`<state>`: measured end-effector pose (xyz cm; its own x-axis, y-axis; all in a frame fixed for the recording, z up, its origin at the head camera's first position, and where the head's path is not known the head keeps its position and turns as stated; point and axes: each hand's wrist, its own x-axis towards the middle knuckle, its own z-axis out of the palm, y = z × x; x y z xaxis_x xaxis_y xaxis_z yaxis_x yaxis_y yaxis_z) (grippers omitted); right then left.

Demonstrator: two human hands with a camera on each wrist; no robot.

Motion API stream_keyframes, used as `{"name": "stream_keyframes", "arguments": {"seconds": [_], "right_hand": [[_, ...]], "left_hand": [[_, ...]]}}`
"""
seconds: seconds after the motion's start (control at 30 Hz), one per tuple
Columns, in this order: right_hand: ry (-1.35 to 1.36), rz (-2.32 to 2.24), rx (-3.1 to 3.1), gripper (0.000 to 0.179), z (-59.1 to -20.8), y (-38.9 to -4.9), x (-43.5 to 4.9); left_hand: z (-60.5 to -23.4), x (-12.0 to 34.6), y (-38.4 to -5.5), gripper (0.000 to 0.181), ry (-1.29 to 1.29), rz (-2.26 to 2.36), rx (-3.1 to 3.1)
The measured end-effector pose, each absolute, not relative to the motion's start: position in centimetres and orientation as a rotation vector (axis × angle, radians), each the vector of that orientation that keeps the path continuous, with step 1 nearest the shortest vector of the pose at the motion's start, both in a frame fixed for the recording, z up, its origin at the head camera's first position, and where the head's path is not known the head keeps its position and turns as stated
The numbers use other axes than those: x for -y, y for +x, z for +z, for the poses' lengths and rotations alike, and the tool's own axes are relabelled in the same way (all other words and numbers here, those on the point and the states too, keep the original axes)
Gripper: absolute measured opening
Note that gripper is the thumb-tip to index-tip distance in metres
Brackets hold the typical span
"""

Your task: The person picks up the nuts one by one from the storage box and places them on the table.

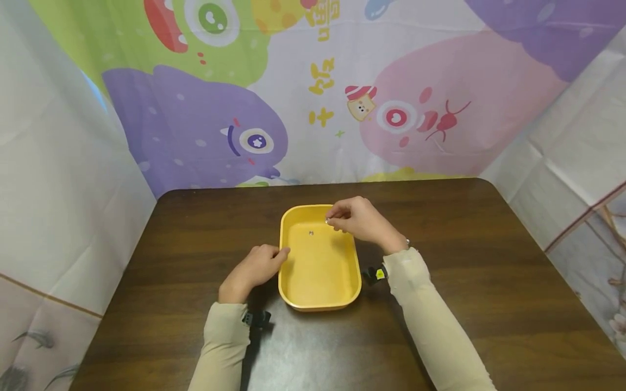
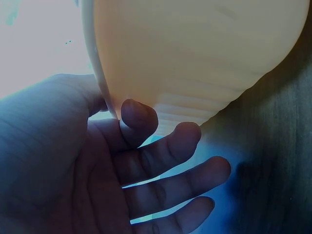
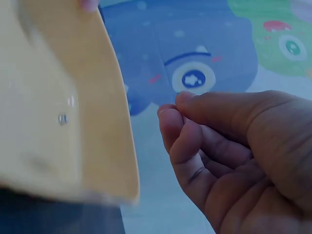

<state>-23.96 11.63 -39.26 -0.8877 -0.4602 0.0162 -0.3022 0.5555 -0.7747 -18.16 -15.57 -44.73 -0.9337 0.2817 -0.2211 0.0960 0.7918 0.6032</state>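
A yellow rectangular tray (image 1: 318, 271) with rounded corners sits on the table. My left hand (image 1: 258, 263) grips its left rim, thumb over the edge and fingers against the outer wall, as the left wrist view shows from below. Inside, toward the far end, lies a small shiny silver piece (image 1: 311, 233), also seen on the tray floor in the right wrist view. Over the far right corner, my right hand (image 1: 359, 219) pinches a similar tiny silver piece (image 1: 327, 220) between thumb and index finger. In the right wrist view the fingertips mostly hide it.
The dark wooden table (image 1: 459, 282) extends around the tray. Behind it hangs a cloth backdrop (image 1: 313, 146) with cartoon monsters. A black wrist camera (image 1: 257, 319) is on the left wrist, and another black device (image 1: 374, 274) with a yellow-green label is by the right wrist.
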Motion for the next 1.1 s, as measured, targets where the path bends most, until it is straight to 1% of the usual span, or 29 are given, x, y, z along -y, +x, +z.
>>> {"name": "stream_keyframes", "arguments": {"seconds": [0.6, 1.1], "right_hand": [[-0.452, -1.323, -2.656, 0.016, -40.9, -22.8, -19.0], [-0.378, -1.245, -2.749, 0.017, -41.4, -22.3, -22.1]], "left_hand": [[-44.9, 15.6, -18.0, 0.046, 0.256, 0.894, -2.655], [-44.9, 15.5, -18.0, 0.046, 0.270, 0.894, -2.651]]}}
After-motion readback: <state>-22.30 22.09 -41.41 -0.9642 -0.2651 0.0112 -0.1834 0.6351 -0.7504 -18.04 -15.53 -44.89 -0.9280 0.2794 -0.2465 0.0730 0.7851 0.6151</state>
